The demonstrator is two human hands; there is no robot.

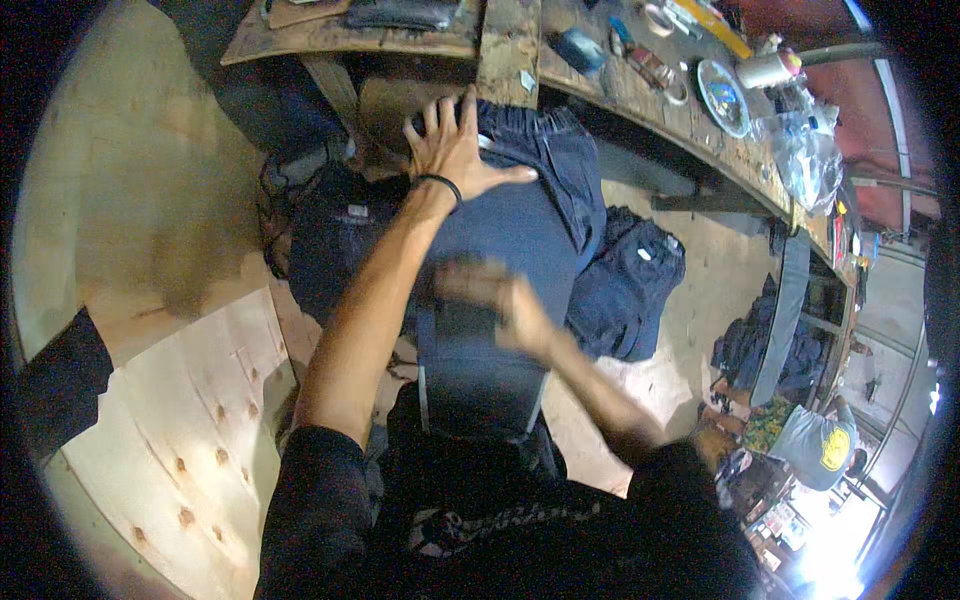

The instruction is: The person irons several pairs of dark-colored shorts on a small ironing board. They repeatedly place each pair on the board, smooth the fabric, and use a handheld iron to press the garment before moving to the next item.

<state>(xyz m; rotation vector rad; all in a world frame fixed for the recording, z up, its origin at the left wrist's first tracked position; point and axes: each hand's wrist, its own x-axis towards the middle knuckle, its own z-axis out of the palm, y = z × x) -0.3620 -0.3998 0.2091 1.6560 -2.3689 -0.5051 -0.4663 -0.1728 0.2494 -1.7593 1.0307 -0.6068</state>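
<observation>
Dark navy trousers with a gathered elastic waistband lie in front of me, the waistband at the far end. Across their upper part my left hand lies flat with fingers spread, a black band around its wrist. My right hand is over the lower part of the cloth, smeared by motion, so its fingers cannot be made out. Nearer my body, a smooth dark panel with pale side edges extends toward me. Other dark garments lie on both sides: a folded one at the right and a loose one at the left.
A worn wooden bench runs along the far side and right, bearing a round dish, a thread spool and a clear plastic bag. Plywood stretches along the left. Another person in a grey shirt is at the right.
</observation>
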